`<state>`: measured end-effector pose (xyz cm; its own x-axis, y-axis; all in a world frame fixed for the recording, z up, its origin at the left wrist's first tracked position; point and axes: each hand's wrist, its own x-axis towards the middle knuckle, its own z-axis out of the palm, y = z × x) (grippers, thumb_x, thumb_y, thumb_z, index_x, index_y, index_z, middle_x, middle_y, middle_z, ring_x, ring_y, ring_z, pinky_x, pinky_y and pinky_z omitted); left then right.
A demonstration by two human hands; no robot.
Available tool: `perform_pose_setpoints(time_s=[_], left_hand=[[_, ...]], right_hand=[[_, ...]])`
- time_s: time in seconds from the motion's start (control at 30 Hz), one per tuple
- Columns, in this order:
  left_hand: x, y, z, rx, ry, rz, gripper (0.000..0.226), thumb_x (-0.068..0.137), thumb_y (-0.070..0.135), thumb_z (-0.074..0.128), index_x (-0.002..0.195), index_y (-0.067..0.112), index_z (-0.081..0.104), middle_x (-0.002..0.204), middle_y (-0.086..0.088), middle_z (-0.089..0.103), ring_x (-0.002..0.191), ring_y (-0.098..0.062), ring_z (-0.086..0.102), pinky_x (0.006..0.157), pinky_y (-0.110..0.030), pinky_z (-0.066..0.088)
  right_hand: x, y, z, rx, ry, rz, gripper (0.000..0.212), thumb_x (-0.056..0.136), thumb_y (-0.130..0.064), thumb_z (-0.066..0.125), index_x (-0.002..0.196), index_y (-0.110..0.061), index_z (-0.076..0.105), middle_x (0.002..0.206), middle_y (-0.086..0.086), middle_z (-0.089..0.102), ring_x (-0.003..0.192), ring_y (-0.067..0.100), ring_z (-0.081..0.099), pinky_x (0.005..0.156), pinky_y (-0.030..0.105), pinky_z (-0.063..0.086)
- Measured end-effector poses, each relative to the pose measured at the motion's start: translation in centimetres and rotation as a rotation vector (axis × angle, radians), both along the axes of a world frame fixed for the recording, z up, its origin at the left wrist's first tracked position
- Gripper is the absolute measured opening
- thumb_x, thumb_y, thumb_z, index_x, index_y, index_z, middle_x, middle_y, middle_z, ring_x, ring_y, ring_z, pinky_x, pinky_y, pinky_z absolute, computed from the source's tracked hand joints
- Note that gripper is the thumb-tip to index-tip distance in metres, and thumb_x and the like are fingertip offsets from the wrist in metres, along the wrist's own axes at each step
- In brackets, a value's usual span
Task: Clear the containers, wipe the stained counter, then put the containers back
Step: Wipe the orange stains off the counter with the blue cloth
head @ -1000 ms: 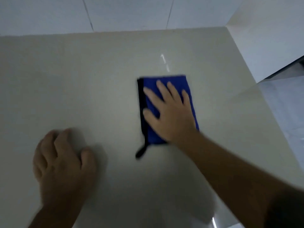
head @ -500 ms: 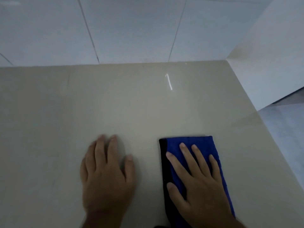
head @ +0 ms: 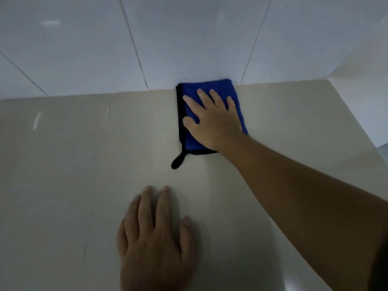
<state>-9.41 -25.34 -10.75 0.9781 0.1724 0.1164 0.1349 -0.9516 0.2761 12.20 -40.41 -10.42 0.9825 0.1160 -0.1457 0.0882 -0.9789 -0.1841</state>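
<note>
One head-worn camera looks forward and steeply down from close above the counter (head: 63,185), facing the tiled wall (head: 189,38) behind it.

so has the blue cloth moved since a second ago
Yes. The blue cloth under the right hand has slid away from the person; its far edge now meets the tiled wall.
</note>
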Motion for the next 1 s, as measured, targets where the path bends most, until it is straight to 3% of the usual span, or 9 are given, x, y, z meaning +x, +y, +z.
perform_pose_setpoints(time_s=[0.17,0.3,0.4,0.53,0.7,0.87,1.0], left_hand=[[-0.2,0.3,-0.4,0.012,-0.041,-0.010,0.069,0.074,0.052,0.050,0.136,0.024,0.060,0.147,-0.007,0.053,0.133,-0.033,0.050,0.103,-0.048,0.037],[-0.2,0.3,-0.7,0.032,-0.080,-0.010,0.067,0.076,0.051,0.048,0.134,0.022,0.062,0.145,-0.009,0.055,0.130,-0.035,0.053,0.101,-0.049,0.039],[-0.2,0.4,-1.1,0.047,-0.094,-0.015,0.066,0.077,0.052,0.047,0.135,0.024,0.061,0.146,-0.009,0.054,0.131,-0.035,0.053,0.102,-0.049,0.039],[-0.3,0.3,-0.9,0.019,-0.088,-0.016,0.067,0.078,0.053,0.047,0.137,0.025,0.059,0.147,-0.010,0.052,0.133,-0.035,0.050,0.103,-0.049,0.038],[-0.2,0.3,-0.3,-0.005,0.007,-0.031,0.067,0.080,0.048,0.052,0.142,0.026,0.052,0.152,-0.009,0.046,0.139,-0.032,0.040,0.110,-0.047,0.029],[-0.6,0.6,-0.1,0.015,0.093,-0.042,0.066,0.083,0.047,0.047,0.145,0.026,0.046,0.154,-0.008,0.040,0.142,-0.031,0.033,0.112,-0.049,0.027],[-0.7,0.7,-0.1,0.008,0.074,-0.050,0.065,0.084,0.048,0.046,0.145,0.025,0.046,0.154,-0.009,0.040,0.141,-0.033,0.033,0.111,-0.049,0.026]], right_hand=[[-13.3,-2.1,0.5,-0.021,-0.041,-0.019,0.067,0.095,-0.062,0.022,0.159,-0.045,0.010,0.171,-0.005,0.010,0.157,0.025,0.005,0.124,0.057,0.007],[-22.7,-4.2,0.8,0.008,-0.028,-0.027,0.073,0.089,-0.064,0.042,0.157,-0.045,0.023,0.168,-0.009,0.019,0.155,0.023,0.018,0.120,0.055,0.017],[-20.5,-4.8,0.7,-0.003,-0.004,-0.033,0.078,0.084,-0.066,0.042,0.157,-0.047,0.022,0.170,-0.003,0.016,0.156,0.024,0.014,0.121,0.057,0.016],[-9.5,-6.4,1.0,-0.059,0.023,-0.152,0.085,0.081,-0.072,0.022,0.159,-0.045,0.002,0.171,0.005,-0.001,0.157,0.027,-0.001,0.122,0.061,0.004],[-2.7,-6.5,0.4,-0.079,0.034,-0.244,0.079,0.089,-0.070,0.028,0.158,-0.043,0.002,0.171,0.004,-0.003,0.156,0.027,-0.006,0.116,0.069,-0.001],[-8.4,-6.9,0.0,-0.071,-0.027,-0.199,0.075,0.090,-0.069,0.023,0.158,-0.045,0.004,0.171,0.003,0.002,0.157,0.028,-0.002,0.121,0.064,0.002],[-22.1,-7.2,0.6,-0.068,-0.020,-0.183,0.078,0.088,-0.066,0.028,0.159,-0.042,0.009,0.171,0.004,0.007,0.157,0.027,0.004,0.121,0.064,0.007]])
